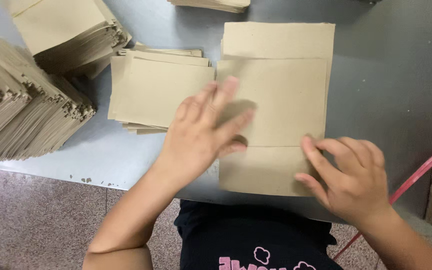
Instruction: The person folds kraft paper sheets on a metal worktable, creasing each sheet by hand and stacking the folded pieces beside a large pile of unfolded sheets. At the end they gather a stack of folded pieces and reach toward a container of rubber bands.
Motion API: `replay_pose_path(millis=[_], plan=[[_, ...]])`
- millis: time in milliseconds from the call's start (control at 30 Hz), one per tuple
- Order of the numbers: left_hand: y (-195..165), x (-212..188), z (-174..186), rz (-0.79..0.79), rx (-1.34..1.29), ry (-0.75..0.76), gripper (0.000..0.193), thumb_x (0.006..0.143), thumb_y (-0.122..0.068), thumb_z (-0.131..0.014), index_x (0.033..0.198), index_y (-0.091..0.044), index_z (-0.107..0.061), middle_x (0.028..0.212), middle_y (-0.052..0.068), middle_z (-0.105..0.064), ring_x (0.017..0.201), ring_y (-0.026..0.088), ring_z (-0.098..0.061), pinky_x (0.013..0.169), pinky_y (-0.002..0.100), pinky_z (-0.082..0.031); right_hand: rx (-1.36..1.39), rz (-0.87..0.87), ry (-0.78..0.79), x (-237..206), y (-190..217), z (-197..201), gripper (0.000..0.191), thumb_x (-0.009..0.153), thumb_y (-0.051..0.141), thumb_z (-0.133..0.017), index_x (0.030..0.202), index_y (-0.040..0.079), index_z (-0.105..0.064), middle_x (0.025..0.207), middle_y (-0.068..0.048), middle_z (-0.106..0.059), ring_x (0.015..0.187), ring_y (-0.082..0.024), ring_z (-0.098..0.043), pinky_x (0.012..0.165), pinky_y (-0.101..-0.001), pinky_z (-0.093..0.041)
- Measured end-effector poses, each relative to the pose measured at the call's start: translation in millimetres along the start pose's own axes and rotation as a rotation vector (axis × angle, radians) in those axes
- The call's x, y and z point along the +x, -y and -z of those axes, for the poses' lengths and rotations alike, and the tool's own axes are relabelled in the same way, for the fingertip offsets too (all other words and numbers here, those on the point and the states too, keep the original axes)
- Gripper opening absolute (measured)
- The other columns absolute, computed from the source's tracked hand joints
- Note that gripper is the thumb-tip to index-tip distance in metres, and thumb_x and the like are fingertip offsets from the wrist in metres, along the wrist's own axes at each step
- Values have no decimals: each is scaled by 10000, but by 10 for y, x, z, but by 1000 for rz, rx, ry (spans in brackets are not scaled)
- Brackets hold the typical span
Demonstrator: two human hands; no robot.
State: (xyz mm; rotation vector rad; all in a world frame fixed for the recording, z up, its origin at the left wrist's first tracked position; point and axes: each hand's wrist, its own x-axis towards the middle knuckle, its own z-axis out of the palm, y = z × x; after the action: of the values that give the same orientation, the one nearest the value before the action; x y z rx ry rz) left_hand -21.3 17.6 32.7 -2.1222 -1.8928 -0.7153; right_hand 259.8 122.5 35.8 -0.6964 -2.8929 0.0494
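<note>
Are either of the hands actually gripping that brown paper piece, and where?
Neither grips it. The left hand presses flat on the folded paper at its left edge; the right hand presses its lower right corner.

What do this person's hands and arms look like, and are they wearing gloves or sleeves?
No gloves or sleeves: the left hand and right hand are bare, both forearms uncovered. No rings, watch or bracelet show. The person wears a black top with a pink print.

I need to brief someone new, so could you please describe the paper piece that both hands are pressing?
On the grey table, straight in front of the person, lies a tan paper piece. The left hand and right hand rest on it. Unlike the stacks at the left, it lies alone, with a fold line across its lower part.
</note>
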Motion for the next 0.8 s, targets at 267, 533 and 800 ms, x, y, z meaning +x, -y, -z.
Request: replay_pose_path(millis=[267, 533, 800], plan=[[-172, 15, -52, -275, -27, 179, 343, 809, -170, -689, 1113, -12, -712, 1139, 118, -700, 1036, 258, -684, 843, 336, -570, 236, 232, -86, -58, 178, 4, 407, 849, 376, -798, 1146, 102, -743, 1058, -25, -649, 996, -251, -616, 887, -425, -460], [514, -479, 403, 152, 179, 229, 148, 827, -132, -741, 971, -144, -709, 1069, 19, -767, 1045, 231, -739, 971, 408, -567, 490, 160, 139, 110, 150, 37, 399, 751, 373, -818, 1090, 177, -739, 989, 17, -680, 978, -218, -628, 870, -397, -461], [425, -657, 341, 254, 135, 248, 246, 893, -264, -765, 1109, -147, -752, 1147, 61, -764, 1048, 245, -723, 982, 438, -553, 601, 89, 284, 238, 97, 130, 376, 748, 324, -820, 1087, 177, -755, 972, -7, -683, 942, -214, -633, 854, -401, -471]])
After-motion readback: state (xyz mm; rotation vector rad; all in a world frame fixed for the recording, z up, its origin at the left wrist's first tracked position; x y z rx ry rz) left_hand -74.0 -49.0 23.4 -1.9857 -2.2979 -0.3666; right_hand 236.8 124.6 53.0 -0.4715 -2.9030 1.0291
